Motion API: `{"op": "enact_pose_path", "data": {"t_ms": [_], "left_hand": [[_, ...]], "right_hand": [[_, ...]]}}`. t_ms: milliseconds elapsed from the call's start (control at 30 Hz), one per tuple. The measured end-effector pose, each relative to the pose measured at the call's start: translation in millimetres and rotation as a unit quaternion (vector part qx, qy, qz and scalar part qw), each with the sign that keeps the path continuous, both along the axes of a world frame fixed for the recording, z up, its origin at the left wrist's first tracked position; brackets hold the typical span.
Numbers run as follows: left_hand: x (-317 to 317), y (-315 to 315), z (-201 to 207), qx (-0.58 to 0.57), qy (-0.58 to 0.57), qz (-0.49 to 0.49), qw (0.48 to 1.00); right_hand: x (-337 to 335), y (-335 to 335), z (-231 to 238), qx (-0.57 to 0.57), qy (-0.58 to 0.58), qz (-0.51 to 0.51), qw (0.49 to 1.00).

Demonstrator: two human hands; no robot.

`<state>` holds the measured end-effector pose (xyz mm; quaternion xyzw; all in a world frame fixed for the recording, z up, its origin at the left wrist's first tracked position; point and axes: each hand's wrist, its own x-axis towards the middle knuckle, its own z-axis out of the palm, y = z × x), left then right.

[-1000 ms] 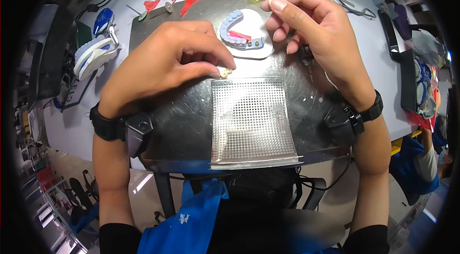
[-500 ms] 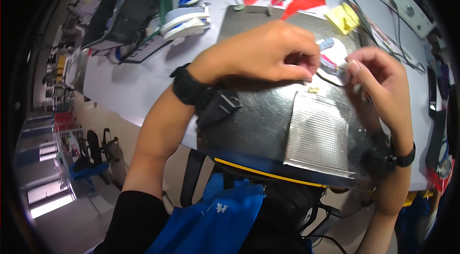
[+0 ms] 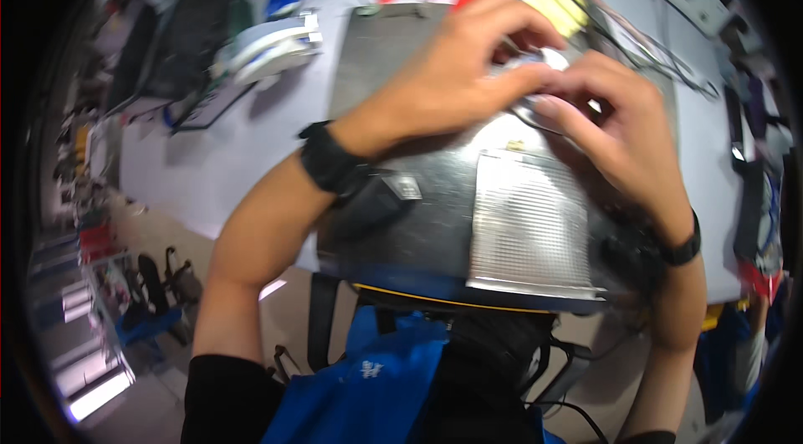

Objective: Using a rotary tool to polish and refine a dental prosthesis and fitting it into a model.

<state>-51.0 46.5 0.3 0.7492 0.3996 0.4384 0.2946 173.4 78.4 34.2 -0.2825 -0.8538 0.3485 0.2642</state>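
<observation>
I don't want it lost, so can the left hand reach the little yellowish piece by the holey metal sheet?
Probably yes. The left hand is close, and the little yellowish piece lies uncovered by the far edge of the holey metal sheet, with no hand over it.

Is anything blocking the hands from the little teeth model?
Nothing visible is blocking. The left hand and right hand are right at the teeth model. The holey metal sheet lies lower in view, not between them.

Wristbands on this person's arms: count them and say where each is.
2: the left wristband, at the base of the left hand; the right wristband, below the right hand. Any under the sleeves would be hidden.
</observation>
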Motion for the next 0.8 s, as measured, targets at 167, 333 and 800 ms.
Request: {"op": "enact_pose_path", "data": {"t_ms": [167, 333, 800], "left_hand": [[-5, -10, 9, -0.038, 0.026, -0.016, 0.999], [0, -13, 10, -0.054, 0.035, -0.029, 0.997], [-13, -8, 14, 0.054, -0.077, 0.059, 0.994]], "right_hand": [[6, 5, -1, -0.137, 0.014, -0.036, 0.990], [13, 7, -4, -0.182, 0.063, -0.037, 0.981], [5, -3, 11, 0.085, -0.016, 0.012, 0.996]]}}
